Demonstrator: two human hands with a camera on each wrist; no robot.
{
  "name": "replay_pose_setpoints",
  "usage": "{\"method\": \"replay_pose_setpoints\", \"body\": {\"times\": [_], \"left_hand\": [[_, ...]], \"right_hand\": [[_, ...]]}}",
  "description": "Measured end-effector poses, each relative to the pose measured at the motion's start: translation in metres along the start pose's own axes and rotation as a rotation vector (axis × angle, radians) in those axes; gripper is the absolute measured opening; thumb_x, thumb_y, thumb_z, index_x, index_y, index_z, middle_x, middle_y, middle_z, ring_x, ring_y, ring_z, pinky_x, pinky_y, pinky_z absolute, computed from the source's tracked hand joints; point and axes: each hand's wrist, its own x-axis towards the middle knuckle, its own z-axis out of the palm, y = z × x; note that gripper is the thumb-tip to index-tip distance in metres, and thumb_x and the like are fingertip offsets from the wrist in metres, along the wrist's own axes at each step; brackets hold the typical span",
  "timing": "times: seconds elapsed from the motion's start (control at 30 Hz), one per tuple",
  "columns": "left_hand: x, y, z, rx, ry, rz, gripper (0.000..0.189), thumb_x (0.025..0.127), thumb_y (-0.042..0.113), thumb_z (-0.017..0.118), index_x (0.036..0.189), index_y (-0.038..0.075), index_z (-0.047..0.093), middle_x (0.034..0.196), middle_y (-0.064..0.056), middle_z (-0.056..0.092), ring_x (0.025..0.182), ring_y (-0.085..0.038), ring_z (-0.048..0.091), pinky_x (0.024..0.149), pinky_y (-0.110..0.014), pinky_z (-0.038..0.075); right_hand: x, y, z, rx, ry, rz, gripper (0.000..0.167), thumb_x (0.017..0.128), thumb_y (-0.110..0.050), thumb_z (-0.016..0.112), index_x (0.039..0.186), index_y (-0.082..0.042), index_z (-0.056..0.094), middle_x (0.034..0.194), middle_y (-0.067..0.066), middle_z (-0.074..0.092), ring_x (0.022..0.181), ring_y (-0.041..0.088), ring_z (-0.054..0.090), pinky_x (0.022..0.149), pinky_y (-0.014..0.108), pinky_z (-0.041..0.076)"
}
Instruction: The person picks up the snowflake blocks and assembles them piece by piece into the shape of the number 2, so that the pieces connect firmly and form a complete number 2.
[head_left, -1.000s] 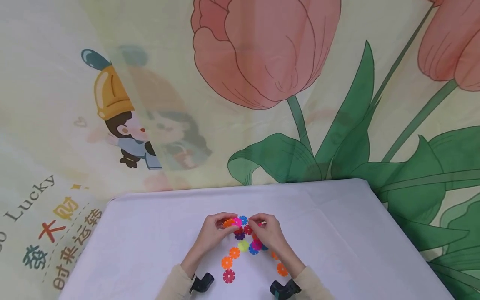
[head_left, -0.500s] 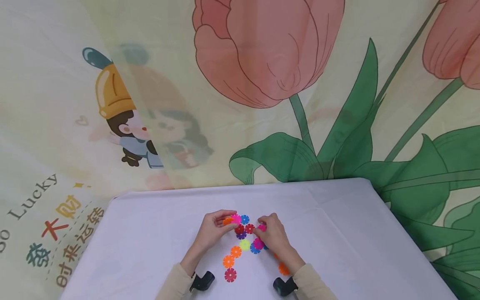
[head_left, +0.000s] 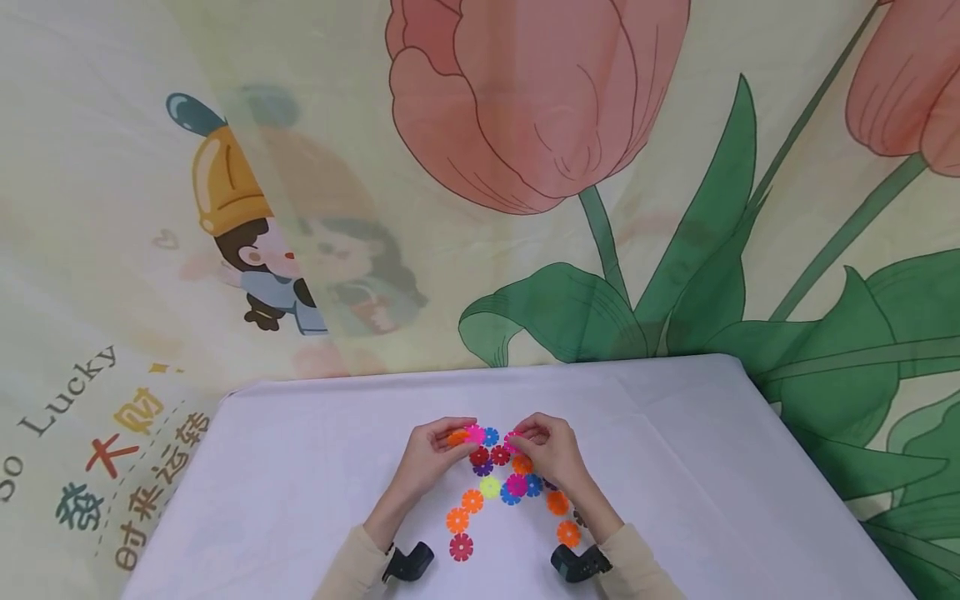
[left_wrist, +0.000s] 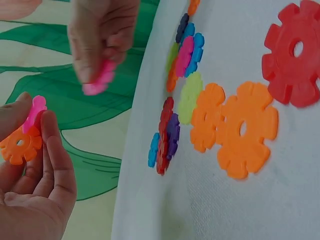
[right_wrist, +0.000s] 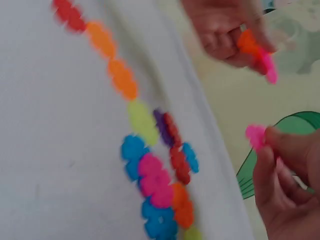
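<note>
Above the white surface [head_left: 675,467], left hand [head_left: 426,457] and right hand [head_left: 557,454] pinch toy discs [left_wrist: 24,154], likely light, stiff, best held edgewise.

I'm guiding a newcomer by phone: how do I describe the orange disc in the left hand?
Look above the white-covered table for the left hand. It holds a pink disc and, touching it, the orange disc. Unlike the other orange discs, which are on the table, this one is in a hand.
</note>
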Motion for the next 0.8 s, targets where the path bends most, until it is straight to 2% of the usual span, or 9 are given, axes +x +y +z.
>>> {"method": "replay_pose_setpoints", "body": {"times": [0.1,0.2,0.3,0.4,0.63,0.8], "left_hand": [[0.0017,-0.0041,0.0005,-0.002,-0.010,0.019,0.036,0.089,0.010,0.073,0.124,0.000,0.066,0.120,-0.014,0.067,0.107,-0.028,0.066,0.083,-0.023,0.055],[0.0021,-0.0042,0.0000,-0.006,-0.030,0.033,0.037,0.090,0.012,0.072,0.124,-0.001,0.065,0.122,-0.014,0.067,0.107,-0.027,0.066,0.084,-0.024,0.054],[0.0025,-0.0025,-0.0011,0.000,-0.035,0.036,0.038,0.091,0.014,0.072,0.125,-0.001,0.065,0.123,-0.014,0.066,0.108,-0.027,0.066,0.084,-0.023,0.054],[0.0034,-0.0007,-0.0019,0.007,-0.034,0.032,0.037,0.091,0.014,0.071,0.125,0.000,0.065,0.124,-0.014,0.065,0.108,-0.027,0.065,0.083,-0.023,0.055],[0.0036,0.0003,-0.0011,0.020,-0.103,0.054,0.037,0.093,0.014,0.069,0.126,-0.002,0.064,0.124,-0.016,0.065,0.106,-0.028,0.065,0.084,-0.022,0.054],[0.0041,0.0008,-0.0018,0.022,-0.106,0.083,0.037,0.093,0.012,0.068,0.128,-0.001,0.063,0.125,-0.015,0.064,0.106,-0.025,0.064,0.085,-0.020,0.052]], "right_hand": [[0.0024,-0.0050,-0.0001,0.197,-0.061,-0.061,0.011,0.089,-0.009,0.074,0.097,-0.003,0.070,0.083,0.007,0.069,0.071,0.026,0.067,0.066,0.025,0.057],[0.0027,-0.0092,0.0004,0.283,-0.104,-0.090,0.014,0.090,-0.008,0.071,0.102,-0.001,0.069,0.087,0.010,0.069,0.077,0.035,0.069,0.070,0.033,0.059],[0.0017,-0.0108,0.0009,0.303,-0.102,-0.079,0.012,0.091,-0.006,0.070,0.102,-0.002,0.069,0.089,0.010,0.069,0.081,0.040,0.068,0.073,0.039,0.059],[0.0012,-0.0112,0.0008,0.314,-0.095,-0.064,0.012,0.091,-0.004,0.069,0.103,-0.004,0.070,0.091,0.010,0.069,0.083,0.041,0.068,0.075,0.041,0.059],[0.0016,-0.0100,0.0016,0.335,-0.163,-0.098,0.014,0.092,-0.007,0.069,0.105,-0.002,0.070,0.095,0.014,0.070,0.085,0.043,0.067,0.075,0.034,0.059],[0.0027,-0.0102,-0.0010,0.388,-0.105,-0.088,0.012,0.092,-0.005,0.068,0.103,0.000,0.069,0.094,0.015,0.069,0.082,0.036,0.068,0.075,0.035,0.059]]}}
